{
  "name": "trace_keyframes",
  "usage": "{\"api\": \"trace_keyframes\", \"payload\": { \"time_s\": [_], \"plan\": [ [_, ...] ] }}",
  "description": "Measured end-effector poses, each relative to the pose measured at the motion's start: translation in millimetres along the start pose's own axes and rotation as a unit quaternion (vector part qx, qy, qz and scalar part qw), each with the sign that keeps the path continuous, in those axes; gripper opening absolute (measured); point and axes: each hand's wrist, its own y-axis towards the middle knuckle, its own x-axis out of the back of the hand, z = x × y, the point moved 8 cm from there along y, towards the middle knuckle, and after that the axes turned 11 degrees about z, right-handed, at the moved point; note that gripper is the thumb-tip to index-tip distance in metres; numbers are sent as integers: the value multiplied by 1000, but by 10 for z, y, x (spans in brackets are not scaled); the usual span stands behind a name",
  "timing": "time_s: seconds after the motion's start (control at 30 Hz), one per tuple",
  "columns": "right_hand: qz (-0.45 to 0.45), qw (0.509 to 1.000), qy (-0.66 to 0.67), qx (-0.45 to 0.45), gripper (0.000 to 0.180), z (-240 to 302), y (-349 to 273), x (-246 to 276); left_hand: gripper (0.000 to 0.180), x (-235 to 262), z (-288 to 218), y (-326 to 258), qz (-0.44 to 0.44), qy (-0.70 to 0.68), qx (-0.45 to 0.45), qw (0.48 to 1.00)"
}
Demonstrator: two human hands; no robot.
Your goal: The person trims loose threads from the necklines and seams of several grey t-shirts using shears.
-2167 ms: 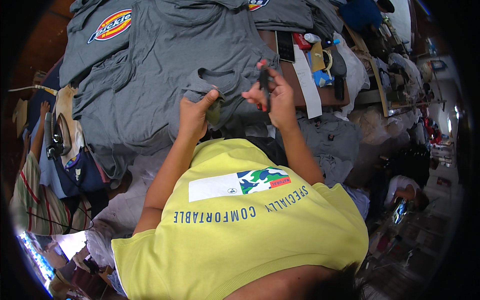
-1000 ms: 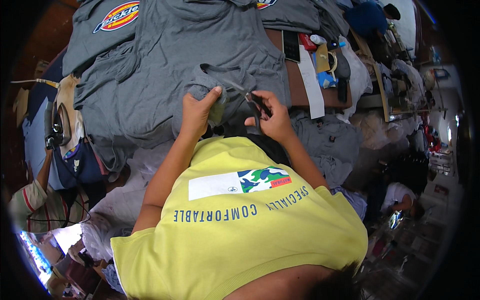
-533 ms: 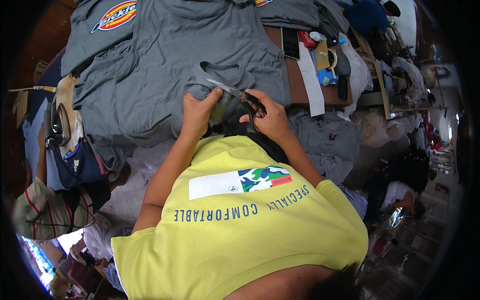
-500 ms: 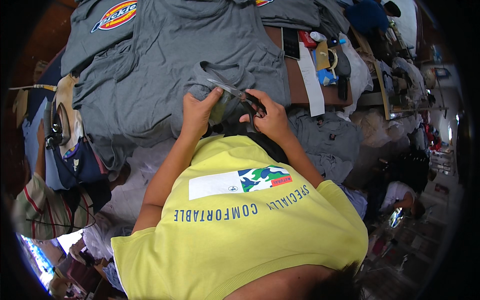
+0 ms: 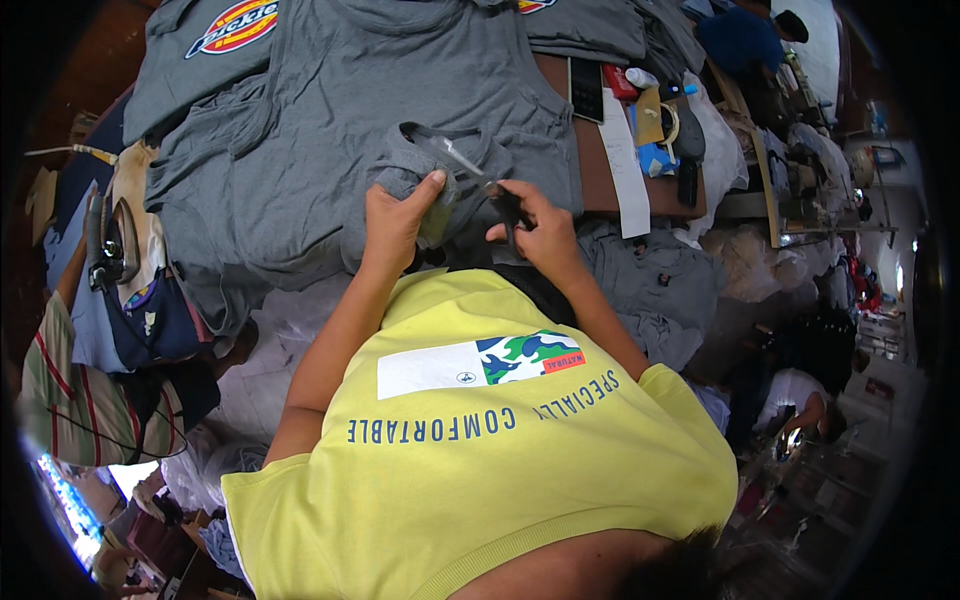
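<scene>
Compared with half a second ago, the scissors (image 5: 478, 172) sit a little higher on the grey shirt (image 5: 330, 130), blades pointing toward 10 o'clock at the collar opening, and both hands are closer together. Left hand (image 5: 398, 218) pinches a fold of the grey cloth by the collar, thumb on top, fingers closed. Right hand (image 5: 535, 225) is closed around the dark scissor handles. The shirt lies flat at 12 o'clock from the hands, on a wooden table (image 5: 600, 180).

Yellow short-sleeved t-shirt (image 5: 480, 470), blue lettering, camouflage-patterned patch, apparently bare forearms
</scene>
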Motion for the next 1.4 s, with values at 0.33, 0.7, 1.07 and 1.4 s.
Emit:
{"api": "trace_keyframes", "payload": {
  "time_s": [0.33,0.7,1.07,1.4],
  "plan": [
    [-184,953,-109,-214,50,-1965,-38,1340,25,440,-158,-158,-49,-35,34,998],
    [-136,857,-415,-273,23,-2084,185,1396,24,1233,-438,-556,-120,-73,22,990],
    [81,983,43,-159,36,-1880,848,-370,12,1177,-656,-589,-100,-22,58,993],
    [85,853,505,97,46,165,279,1571,30,1395,-2680,-1617,154,182,-260,935]
  ]
}}
